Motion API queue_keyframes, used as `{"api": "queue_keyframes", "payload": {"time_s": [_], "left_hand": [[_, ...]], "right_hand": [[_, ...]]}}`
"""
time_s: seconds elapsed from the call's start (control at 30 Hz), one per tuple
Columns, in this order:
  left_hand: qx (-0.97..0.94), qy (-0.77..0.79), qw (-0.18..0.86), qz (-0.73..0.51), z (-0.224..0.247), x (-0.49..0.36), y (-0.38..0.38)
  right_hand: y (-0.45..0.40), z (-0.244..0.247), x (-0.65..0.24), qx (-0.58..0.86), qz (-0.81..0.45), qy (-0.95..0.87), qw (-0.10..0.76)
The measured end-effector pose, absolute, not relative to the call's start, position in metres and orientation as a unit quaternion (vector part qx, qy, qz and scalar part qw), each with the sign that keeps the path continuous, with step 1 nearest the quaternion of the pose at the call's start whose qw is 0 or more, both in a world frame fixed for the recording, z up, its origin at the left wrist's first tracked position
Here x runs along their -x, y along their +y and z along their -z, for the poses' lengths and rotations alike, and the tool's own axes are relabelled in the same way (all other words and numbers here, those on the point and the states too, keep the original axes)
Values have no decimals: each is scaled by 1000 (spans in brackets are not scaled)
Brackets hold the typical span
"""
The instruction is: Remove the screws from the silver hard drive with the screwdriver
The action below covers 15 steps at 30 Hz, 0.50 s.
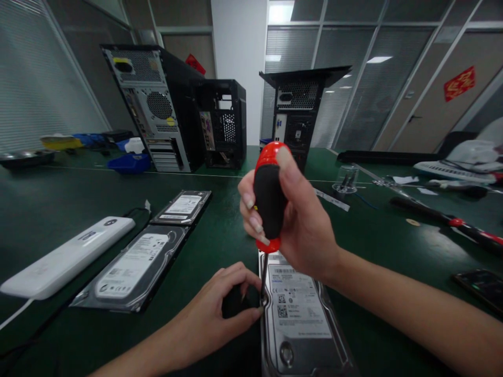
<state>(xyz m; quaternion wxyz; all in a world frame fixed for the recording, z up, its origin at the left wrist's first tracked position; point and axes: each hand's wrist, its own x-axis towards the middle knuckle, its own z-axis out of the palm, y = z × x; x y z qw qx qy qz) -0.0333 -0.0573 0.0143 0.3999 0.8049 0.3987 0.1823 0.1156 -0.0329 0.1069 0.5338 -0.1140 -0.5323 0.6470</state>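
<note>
My right hand (302,225) is wrapped around the handle of a red and black screwdriver (270,196), its thumb near the top. The screwdriver stands almost upright, with its tip at the left edge of a silver hard drive (301,319). This drive lies label up on the table, close in front of me. My left hand (223,301) is closed in a curve against the drive's left side, thumb and index fingertips by the screwdriver's tip. Whether a screw sits under the tip is hidden.
Two more hard drives (133,262) and a white power strip (70,256) lie on the green table (220,230) to the left. Several computer cases (176,104) stand at the back. On the right are a clear cup (346,179), a phone (481,285) and a red-black tool (471,228).
</note>
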Motion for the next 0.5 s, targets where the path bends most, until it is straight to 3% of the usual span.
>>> {"api": "queue_keyframes", "payload": {"time_s": [0.5], "left_hand": [[-807, 402, 393, -181, -9, 34, -57]], "right_hand": [[-15, -100, -122, 43, -679, -527, 509]]}}
